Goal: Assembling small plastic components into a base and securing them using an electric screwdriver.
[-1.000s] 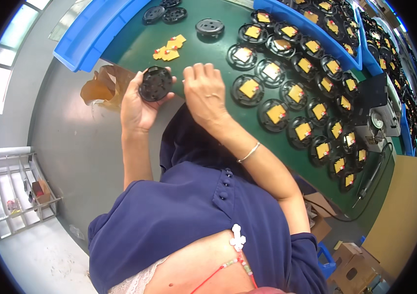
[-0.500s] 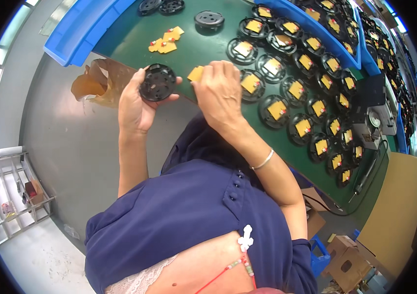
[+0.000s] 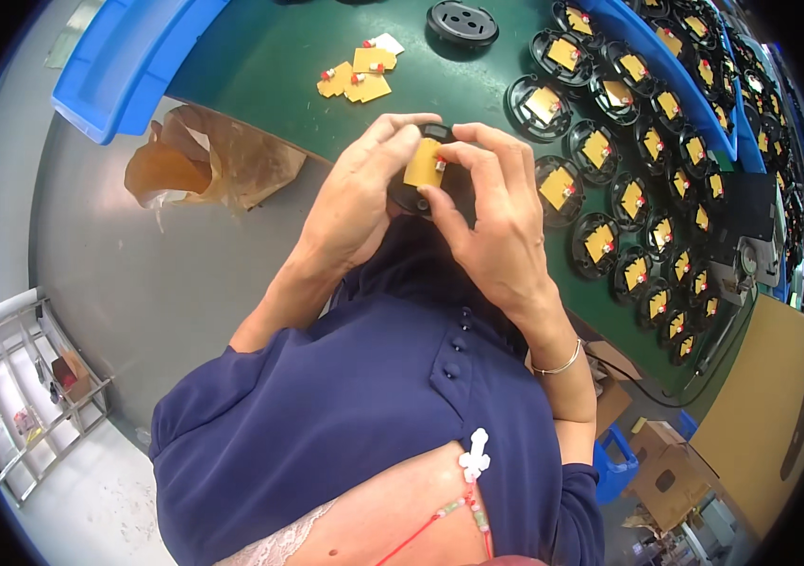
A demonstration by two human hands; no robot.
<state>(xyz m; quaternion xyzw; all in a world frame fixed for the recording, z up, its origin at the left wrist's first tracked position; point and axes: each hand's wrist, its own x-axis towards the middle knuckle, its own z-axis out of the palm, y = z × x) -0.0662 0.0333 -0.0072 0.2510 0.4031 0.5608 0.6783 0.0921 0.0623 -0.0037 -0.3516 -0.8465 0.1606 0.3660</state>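
Observation:
My left hand [image 3: 345, 198] grips a round black plastic housing [image 3: 408, 199] by its left side, in front of my body at the table's near edge. A yellow circuit board [image 3: 422, 166] with a small red-and-white connector lies over the inside of this housing. With thumb and fingertips, my right hand [image 3: 501, 203] pinches the board at its right side. Whether the board sits fully flat in the housing is hard to tell. Fingers hide much of the housing's rim.
Loose yellow boards [image 3: 372, 87] lie on the green table [image 3: 270, 57], near another black housing [image 3: 462, 25]. To the right stand many housings with boards [image 3: 600, 243]. Blue bins [image 3: 124, 71] edge the table; a soldering iron [image 3: 704, 349] and a brown bag [image 3: 251, 165] are nearby.
The two hands have come together. My right hand has brought the yellow board onto the housing, which my left hand has moved rightward. The view has shifted slightly.

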